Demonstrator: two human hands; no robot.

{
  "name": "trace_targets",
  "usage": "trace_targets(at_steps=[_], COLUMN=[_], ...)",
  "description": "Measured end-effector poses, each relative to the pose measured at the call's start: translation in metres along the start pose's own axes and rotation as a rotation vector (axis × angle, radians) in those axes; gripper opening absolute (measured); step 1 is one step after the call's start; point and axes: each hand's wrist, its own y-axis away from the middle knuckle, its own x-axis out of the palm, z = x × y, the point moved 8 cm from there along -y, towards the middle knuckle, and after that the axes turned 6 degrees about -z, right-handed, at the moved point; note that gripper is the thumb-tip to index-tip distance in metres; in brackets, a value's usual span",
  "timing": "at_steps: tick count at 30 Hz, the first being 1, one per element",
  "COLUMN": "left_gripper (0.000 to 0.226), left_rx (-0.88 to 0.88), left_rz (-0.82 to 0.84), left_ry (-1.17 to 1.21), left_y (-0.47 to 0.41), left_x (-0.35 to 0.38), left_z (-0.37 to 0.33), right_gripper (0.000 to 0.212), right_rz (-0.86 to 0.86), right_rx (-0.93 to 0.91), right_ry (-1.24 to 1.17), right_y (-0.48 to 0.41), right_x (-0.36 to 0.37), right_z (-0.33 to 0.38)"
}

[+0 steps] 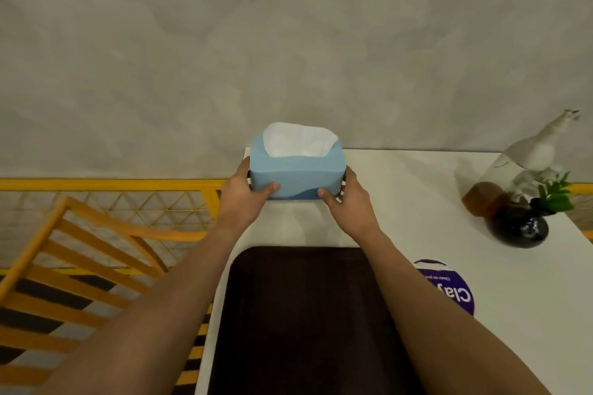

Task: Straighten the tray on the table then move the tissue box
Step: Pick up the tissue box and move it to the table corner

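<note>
— Where do I have free room?
— The white table [401, 202] is bare between the tissue box [296, 170] and the black vase [519, 228].
— What blocks me?
— The wall [288, 42] stands just behind the box, the dark tray [305, 314] lies near me, and a purple packet [449, 289] sits beside its right edge.

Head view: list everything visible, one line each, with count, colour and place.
tissue box: one, light blue with white tissue on top, far left corner of the table, held at both ends
tray: one, dark brown, near edge of the table, between the forearms
table: one, white
purple disc: one, purple with white lettering, right of the tray
vase: one, black, with a green sprig, far right
animal figurine: one, white, behind the vase
railing: one, yellow, left
chair: one, orange slatted, left
left hand: one, on the box's left end
right hand: one, on its right end
</note>
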Motion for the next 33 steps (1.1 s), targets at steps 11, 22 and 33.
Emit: trace_targets(at_steps=[11,22,33], left_gripper=[0.075,0.093,0.078], left_rx=[-0.024,-0.057,-0.120], left_rz=[0.089,0.084,0.102], left_ry=[0.015,-0.105,-0.047], left_y=[-0.011,-0.026,-0.083], left_x=[0.000,0.016,0.034], left_z=[0.047,0.072,0.084], right_gripper=[0.065,0.069,0.068], right_rz=[0.003,0.006,0.058], right_rx=[0.059,-0.011,-0.036], right_ry=[0.021,0.078,0.140], right_y=[0.002,-0.016,-0.078], right_x=[0.040,0.045,0.062], right_z=[-0.014,-0.024,-0.032])
